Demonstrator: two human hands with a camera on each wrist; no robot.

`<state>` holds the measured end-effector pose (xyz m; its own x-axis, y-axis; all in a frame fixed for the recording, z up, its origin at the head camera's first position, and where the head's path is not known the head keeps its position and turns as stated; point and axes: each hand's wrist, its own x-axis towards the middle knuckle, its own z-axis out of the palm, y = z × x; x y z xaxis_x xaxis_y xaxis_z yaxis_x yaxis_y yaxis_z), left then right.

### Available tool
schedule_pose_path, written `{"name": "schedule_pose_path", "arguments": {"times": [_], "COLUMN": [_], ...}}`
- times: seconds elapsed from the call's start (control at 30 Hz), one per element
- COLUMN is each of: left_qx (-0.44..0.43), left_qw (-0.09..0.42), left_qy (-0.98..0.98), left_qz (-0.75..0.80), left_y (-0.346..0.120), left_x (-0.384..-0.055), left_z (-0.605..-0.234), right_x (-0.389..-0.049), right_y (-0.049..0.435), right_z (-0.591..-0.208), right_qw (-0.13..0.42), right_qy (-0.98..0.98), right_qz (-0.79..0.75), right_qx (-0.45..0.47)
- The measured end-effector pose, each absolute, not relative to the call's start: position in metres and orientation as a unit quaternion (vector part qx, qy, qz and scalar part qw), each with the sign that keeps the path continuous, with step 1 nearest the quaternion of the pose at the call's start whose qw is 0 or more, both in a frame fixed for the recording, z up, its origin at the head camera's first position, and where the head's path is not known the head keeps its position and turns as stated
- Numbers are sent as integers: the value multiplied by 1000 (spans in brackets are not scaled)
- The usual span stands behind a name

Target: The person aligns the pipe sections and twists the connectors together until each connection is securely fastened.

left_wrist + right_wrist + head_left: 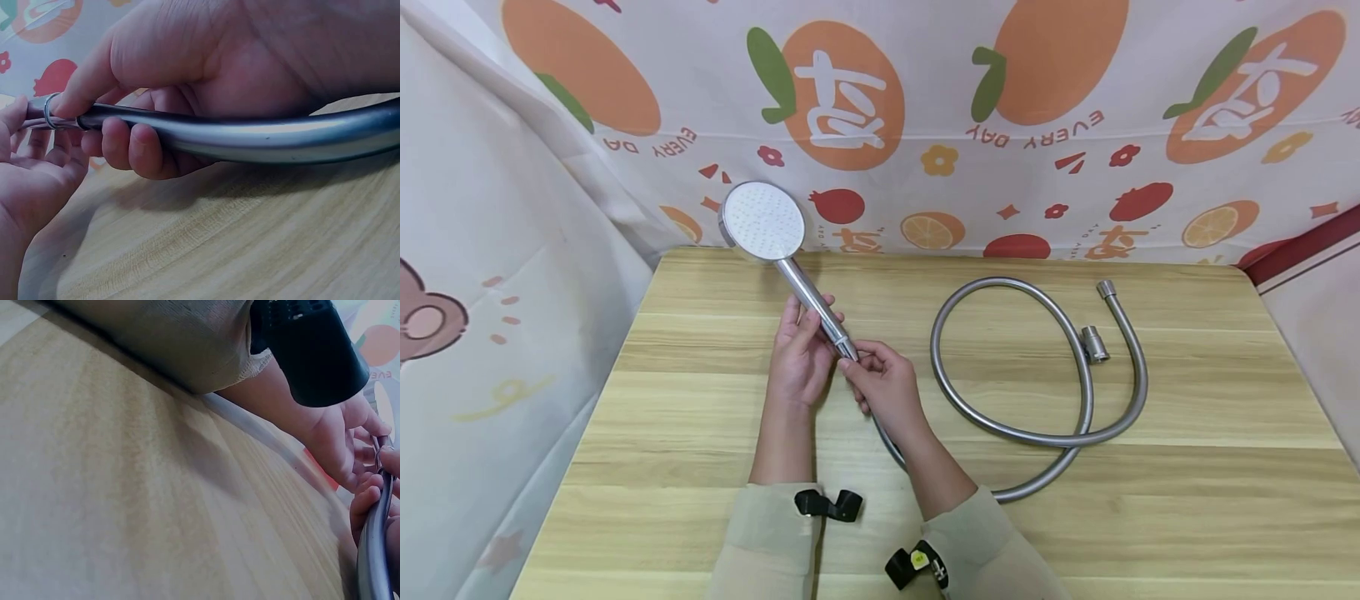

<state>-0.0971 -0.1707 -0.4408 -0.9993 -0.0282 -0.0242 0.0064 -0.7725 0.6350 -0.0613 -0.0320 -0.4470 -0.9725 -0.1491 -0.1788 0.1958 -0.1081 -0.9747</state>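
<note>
A chrome hand shower [763,221] with a round white spray face points up and left in the head view. My left hand [799,358] holds its handle [808,292] from below, thumb on top. At the handle's lower end, my right hand [887,392] pinches the joint where the grey metal hose [936,346] meets it. The left wrist view shows the right fingers curled around the hose [269,139] just behind the ringed joint, beside the left hand [37,187]. Part of the hose passes under the right forearm.
On the right side of the wooden table [1210,500], the hose lies in a loop, its free end [1106,288] pointing to the back. A small chrome connector [1094,344] lies against the loop. A fruit-print curtain [880,192] hangs behind the table.
</note>
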Motion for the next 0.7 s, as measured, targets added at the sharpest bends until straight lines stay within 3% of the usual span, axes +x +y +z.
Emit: {"name": "schedule_pose_path", "arguments": {"times": [0.7], "left_qx": [12], "left_qw": [15], "left_qy": [-373], "left_qz": [-927], "left_y": [-173], "left_x": [-98], "left_z": [-436], "right_x": [-63], "right_y": [-33], "right_z": [-443], "right_qw": [128], "right_qy": [662], "right_qz": [-738], "right_qx": [29]}}
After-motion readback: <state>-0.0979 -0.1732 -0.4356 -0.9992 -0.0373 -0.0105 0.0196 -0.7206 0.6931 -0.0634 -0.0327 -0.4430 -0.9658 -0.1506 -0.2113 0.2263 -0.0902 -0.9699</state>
